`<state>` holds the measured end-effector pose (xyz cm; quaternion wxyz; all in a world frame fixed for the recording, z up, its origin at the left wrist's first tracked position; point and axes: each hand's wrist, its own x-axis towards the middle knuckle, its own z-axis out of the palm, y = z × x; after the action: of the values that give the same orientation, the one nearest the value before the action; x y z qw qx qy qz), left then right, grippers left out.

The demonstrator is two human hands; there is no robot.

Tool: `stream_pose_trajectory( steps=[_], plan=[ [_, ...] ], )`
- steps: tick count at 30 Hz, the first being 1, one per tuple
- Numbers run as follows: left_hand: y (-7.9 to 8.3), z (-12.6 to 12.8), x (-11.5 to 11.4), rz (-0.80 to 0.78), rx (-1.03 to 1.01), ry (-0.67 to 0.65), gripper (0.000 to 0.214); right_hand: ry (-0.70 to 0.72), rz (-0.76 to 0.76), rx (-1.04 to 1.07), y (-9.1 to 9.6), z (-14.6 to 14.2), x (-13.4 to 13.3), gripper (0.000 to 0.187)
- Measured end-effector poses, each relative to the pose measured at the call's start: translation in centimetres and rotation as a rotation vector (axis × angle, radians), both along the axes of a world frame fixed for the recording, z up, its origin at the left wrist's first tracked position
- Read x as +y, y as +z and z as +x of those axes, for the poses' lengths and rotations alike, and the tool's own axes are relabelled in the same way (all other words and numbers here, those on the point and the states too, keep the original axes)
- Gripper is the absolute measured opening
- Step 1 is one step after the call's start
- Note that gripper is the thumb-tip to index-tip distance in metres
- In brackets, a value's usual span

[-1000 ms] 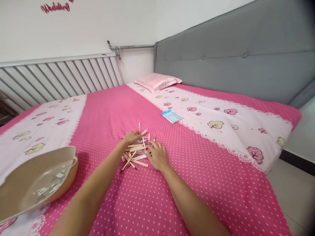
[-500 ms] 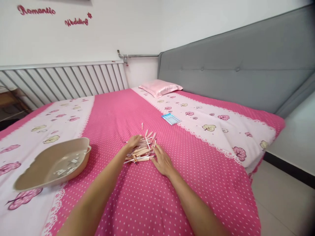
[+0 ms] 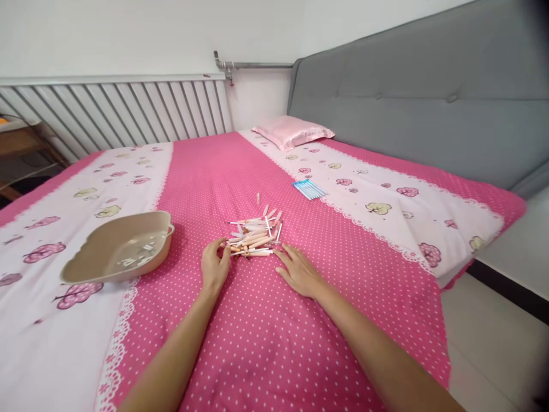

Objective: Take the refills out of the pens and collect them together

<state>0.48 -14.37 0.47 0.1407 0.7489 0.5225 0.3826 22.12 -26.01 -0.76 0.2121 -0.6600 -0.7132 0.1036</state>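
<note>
A loose pile of slim pen parts point(image 3: 255, 237) lies on the pink dotted sheet, with peach tubes, pale pink caps and thin white sticks crossing one another. At its lower left edge is my left hand point(image 3: 215, 263), thumb and fingers apart, with the fingertips touching the pile. My right hand point(image 3: 300, 272) rests on the sheet at the lower right edge, fingers spread and holding nothing. One pink cap point(image 3: 258, 198) stands apart beyond the pile. Farther off to the right, several blue-and-white pens point(image 3: 309, 189) lie side by side in a row.
On the left sits a beige basin point(image 3: 92, 243) with small white pieces point(image 3: 139, 257) inside. A pink pillow point(image 3: 291, 133) lies near the grey headboard point(image 3: 398, 80). Behind the bed stands a white radiator point(image 3: 141, 111). The bed's edge drops to the floor at right.
My left hand has drawn back from over the pile to its lower left edge. My right hand stays at the right side. The view has shifted, tilting lower.
</note>
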Motion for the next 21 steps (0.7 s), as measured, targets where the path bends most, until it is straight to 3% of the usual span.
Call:
stream_pose_trajectory(
  steps=[5,11,13,17,21],
  plan=[
    [0.5,1.0,0.1,0.088,0.053,-0.053,0.024,0.022,-0.022,-0.004,0.4,0.3,-0.4,0.05],
    [0.6,1.8,-0.9,0.149,0.101,-0.025,0.019,-0.124,0.132,0.09,0.0,-0.6,0.3,0.035],
    [0.6,2.4,-1.5,0.172,0.162,-0.076,0.018,-0.208,0.157,0.145,-0.1,-0.9,1.1,0.03],
    [0.4,3.6,-2.7,0.213,0.362,-0.308,0.018,-0.285,0.153,0.146,0.0,-1.3,2.4,0.025],
    [0.2,4.0,-3.4,0.238,0.515,-0.331,0.021,-0.297,0.145,0.134,0.3,-1.6,2.6,0.021]
  ],
)
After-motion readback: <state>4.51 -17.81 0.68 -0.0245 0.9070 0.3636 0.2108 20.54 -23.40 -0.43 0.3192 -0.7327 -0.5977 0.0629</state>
